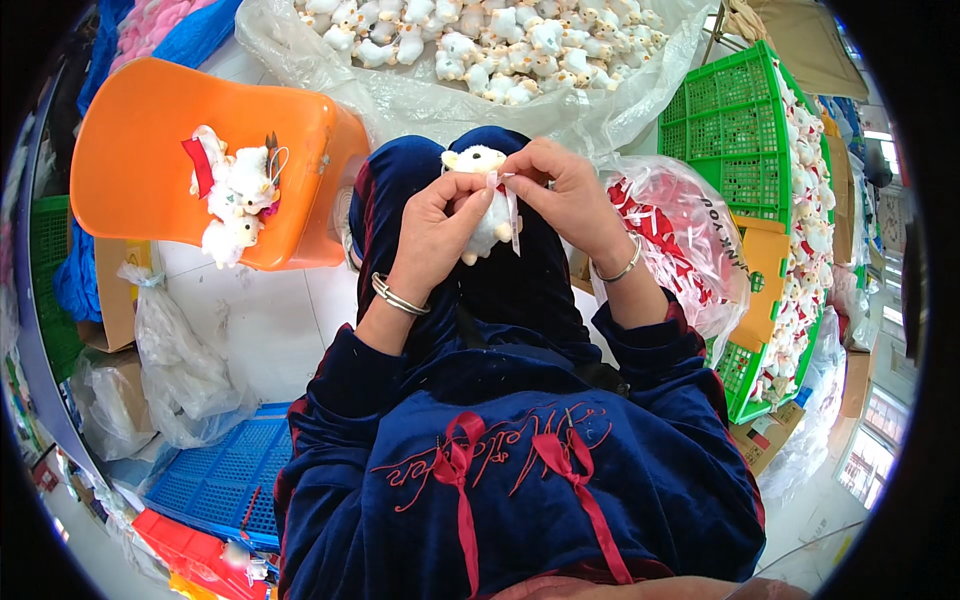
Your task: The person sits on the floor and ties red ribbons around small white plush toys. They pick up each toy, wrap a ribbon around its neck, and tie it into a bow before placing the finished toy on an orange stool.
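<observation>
On your far left an orange chair point(150, 150) holds a few white plush toys point(235, 195) on its seat, with small scissors point(272, 155) lying among them. Below it clear bags point(175, 360) slump on the floor beside a blue crate point(215, 480).

Over your lap, your left hand point(435, 235) wraps the lower body of a white toy point(480, 200), fingers clamped around it from the left with the thumb pressed on its front. The toy is upright, its head just above your fingers, roughly centred between both hands and above your knees. Your right hand point(565, 195) comes in from the right, thumb and forefinger pinched together on a small tag point(513, 215) at the toy's neck; the other fingers curl loosely.

Beyond your hands a big clear sack point(420, 90) holds a heap of the same toys. To your right a bag of red-and-white ribbons point(670, 240) rests by your arm, and further right a green crate point(735, 130) is packed with more toys.
</observation>
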Available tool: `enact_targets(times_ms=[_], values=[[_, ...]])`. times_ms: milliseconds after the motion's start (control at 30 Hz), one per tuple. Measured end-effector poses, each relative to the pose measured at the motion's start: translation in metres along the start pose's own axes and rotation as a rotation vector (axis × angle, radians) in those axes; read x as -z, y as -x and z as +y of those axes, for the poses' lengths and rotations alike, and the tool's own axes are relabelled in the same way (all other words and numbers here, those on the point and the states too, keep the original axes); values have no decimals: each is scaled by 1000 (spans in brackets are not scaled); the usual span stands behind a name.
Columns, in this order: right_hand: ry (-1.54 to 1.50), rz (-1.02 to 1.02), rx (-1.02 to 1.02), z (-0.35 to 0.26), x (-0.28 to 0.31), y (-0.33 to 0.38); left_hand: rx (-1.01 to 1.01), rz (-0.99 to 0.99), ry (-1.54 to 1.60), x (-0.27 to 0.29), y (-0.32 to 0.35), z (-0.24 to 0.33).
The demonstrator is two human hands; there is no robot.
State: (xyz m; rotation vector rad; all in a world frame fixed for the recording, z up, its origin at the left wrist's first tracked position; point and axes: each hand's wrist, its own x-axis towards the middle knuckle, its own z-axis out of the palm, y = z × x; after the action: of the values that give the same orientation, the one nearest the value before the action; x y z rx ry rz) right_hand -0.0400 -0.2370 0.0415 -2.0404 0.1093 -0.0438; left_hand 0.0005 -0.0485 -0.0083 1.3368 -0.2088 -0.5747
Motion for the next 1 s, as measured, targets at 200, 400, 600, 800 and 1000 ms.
enact_targets(times_ms=[200,400,600,800,1000], values=[[28,-93,-24,-15,7,-7,-191,-127,-383,11,-2,13],[62,-215,-209,-27,8,-13,-419,-219,-659,13,-8,28],[382,-154,21,-36,-2,-9,-316,-167,-667,8,-6,26],[11,-202,73,-5,4,-4,-232,-118,-497,7,-7,22],[36,-358,201,4,16,-9,-208,-136,-458,11,-10,22]])
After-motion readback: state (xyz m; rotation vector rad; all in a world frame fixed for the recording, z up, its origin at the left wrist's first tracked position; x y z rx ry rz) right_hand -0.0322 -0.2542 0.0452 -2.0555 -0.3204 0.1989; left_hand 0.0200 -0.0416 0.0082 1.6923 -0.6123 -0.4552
